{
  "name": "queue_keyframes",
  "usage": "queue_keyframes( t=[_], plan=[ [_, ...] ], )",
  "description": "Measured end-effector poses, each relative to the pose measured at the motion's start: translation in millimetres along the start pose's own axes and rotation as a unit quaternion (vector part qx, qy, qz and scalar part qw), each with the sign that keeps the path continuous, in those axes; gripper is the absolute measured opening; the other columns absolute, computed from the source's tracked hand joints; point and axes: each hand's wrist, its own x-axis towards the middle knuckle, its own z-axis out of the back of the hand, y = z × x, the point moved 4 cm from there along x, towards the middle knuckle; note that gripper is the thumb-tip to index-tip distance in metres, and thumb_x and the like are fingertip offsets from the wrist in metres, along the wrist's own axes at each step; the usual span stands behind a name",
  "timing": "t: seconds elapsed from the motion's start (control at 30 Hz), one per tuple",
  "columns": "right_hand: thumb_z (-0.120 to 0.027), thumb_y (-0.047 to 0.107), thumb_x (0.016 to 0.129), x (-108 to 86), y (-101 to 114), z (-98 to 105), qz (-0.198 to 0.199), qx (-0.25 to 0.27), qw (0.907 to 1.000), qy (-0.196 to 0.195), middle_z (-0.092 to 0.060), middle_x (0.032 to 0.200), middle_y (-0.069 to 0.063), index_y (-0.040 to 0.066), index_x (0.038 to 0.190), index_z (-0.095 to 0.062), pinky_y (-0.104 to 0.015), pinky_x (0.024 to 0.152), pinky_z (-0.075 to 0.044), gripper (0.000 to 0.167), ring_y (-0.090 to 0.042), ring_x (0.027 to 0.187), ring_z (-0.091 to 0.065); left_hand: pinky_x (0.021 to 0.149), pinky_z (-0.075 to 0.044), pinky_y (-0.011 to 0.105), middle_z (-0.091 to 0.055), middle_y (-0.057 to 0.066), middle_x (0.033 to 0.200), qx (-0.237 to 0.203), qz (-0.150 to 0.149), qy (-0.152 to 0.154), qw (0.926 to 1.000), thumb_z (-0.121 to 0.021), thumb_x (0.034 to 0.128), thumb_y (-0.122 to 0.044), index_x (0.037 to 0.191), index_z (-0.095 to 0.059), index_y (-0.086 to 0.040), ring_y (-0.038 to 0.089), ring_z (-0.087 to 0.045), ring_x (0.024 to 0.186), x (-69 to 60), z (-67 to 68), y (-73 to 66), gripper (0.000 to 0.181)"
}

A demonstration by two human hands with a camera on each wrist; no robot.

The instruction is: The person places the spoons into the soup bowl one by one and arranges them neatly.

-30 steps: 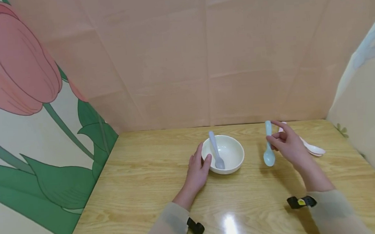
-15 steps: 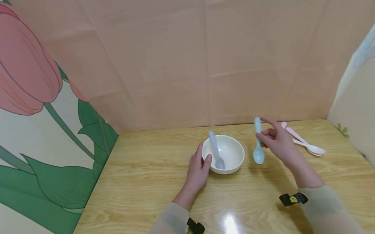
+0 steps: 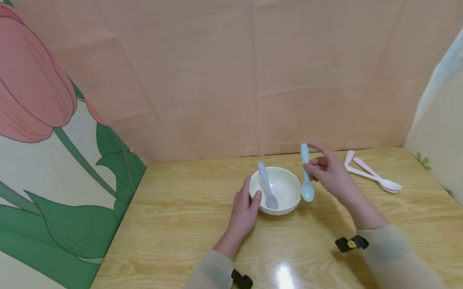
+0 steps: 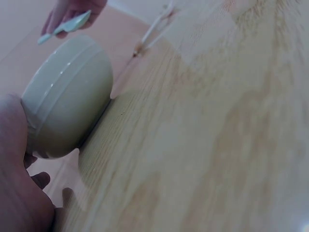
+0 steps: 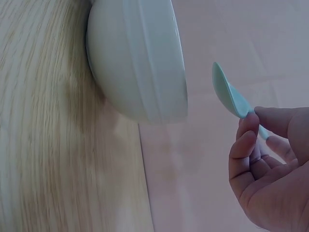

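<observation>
The right hand pinched a light blue spoon by its handle between thumb and fingers, with the index finger reaching up toward the handle's top end. The spoon was held off the table, close to upright, its handle end up and its scoop down, just beside the right side of a white bowl. In the head view the scoop's edge nearly met the rim; the right wrist view showed a gap between the two, with the scoop above the level of the rim.

The left hand held the bowl at its left side, fingers along the outer wall and thumb at the near part of the rim. The bowl stood upright on the table. Inside it a pale purple spoon leaned, scoop at the bottom toward the near side, handle sticking out past the far rim.

To the right of the right hand, well apart from the bowl, a white spoon lay across a pink spoon on the table; another pink handle showed near the white one's far end. Both wrists bore black devices beside beige sleeves. A pinkish cloth hung behind, and a panel with a large tulip stood at the left
</observation>
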Motion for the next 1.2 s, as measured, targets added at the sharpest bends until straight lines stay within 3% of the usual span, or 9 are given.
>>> queue_keyframes(
  t=[0.4, 0.67, 0.97, 1.2],
  plan=[
    [-0.07, 0.012, 0.11, 7.6, 7, -23, -0.006, 0.007, 0.9999, 0.012, -0.072, 0.115, -0.027, 0.02, 0.173, -0.035, -0.03, 0.076, -0.064, 0.072, -0.021, 0.085, -0.071, 0.136, -0.009, 0.056, -0.034, 0.005, 0.178, 0.003, -0.022, 0.004, 0.9998, -0.042, 0.118, -0.053, 0.178, -0.022, -0.015, 0.029, -0.031, 0.164, 0.5, -0.6, 0.6, 0.074],
    [-0.07, 0.015, 0.111, 11.8, 10, -33, -0.011, -0.003, 0.9997, 0.02, -0.072, 0.116, -0.026, 0.024, 0.174, -0.035, -0.033, 0.077, -0.065, 0.072, -0.025, 0.087, -0.072, 0.134, -0.016, 0.059, -0.035, 0.004, 0.178, 0.002, -0.014, 0.001, 0.9999, -0.042, 0.1174, -0.056, 0.178, -0.023, -0.019, 0.032, -0.03, 0.164, 0.7, -0.4, 1.2, 0.074],
    [-0.072, 0.012, 0.109, 15.6, 13, -49, 0.002, -0.008, 0.9997, 0.021, -0.073, 0.11, -0.025, 0.019, 0.171, -0.04, -0.029, 0.071, -0.062, 0.07, -0.026, 0.082, -0.072, 0.13, -0.028, 0.062, -0.039, 0.005, 0.176, 0.008, -0.01, -0.005, 0.9999, -0.043, 0.1172, -0.055, 0.178, -0.024, -0.023, 0.038, -0.033, 0.161, 0.7, -0.8, 2.1, 0.071],
    [-0.072, 0.014, 0.109, 17.9, 12, -60, 0.012, -0.037, 0.999, 0.02, -0.074, 0.105, -0.02, 0.021, 0.169, -0.042, -0.029, 0.07, -0.061, 0.067, -0.027, 0.08, -0.072, 0.13, -0.027, 0.063, -0.038, 0.007, 0.176, 0.005, -0.009, -0.003, 0.9999, -0.043, 0.1167, -0.057, 0.178, -0.023, -0.024, 0.038, -0.032, 0.161, 0.6, -0.4, 1.8, 0.073]
  ],
)
